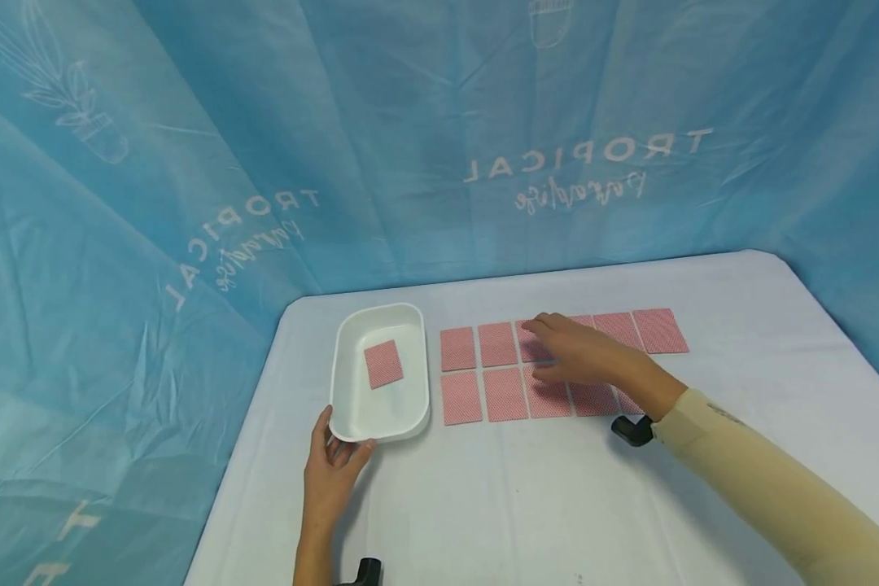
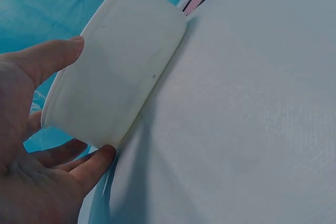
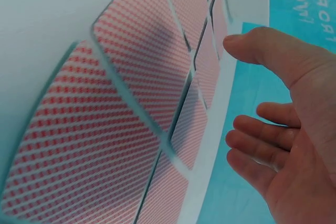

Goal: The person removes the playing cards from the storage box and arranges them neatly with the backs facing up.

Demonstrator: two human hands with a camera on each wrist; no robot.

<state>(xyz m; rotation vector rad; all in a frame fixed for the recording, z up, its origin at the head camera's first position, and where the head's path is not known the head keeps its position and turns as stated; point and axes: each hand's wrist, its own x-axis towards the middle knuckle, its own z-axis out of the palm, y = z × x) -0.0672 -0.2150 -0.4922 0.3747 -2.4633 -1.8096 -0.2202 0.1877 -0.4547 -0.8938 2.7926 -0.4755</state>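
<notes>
A white rectangular tub (image 1: 395,415) stands at the left of the table with one red-patterned playing card (image 1: 383,364) lying face down inside it. My left hand (image 1: 328,476) grips the tub's near corner, thumb on the front wall and fingers round the side; the left wrist view shows the fingertips (image 2: 107,153) at its lower edge. To the right lie two rows of face-down red-patterned cards (image 1: 460,399). My right hand (image 1: 584,354) hovers over the middle of these rows, hiding some of them. In the right wrist view its fingers (image 3: 257,169) are spread from the thumb, with nothing between them.
A white cloth (image 1: 513,505) covers the table. Blue printed curtains (image 1: 410,163) hang behind it and along the left side. A black wrist device (image 1: 632,431) sits under the right wrist, and another (image 1: 369,572) by the left wrist.
</notes>
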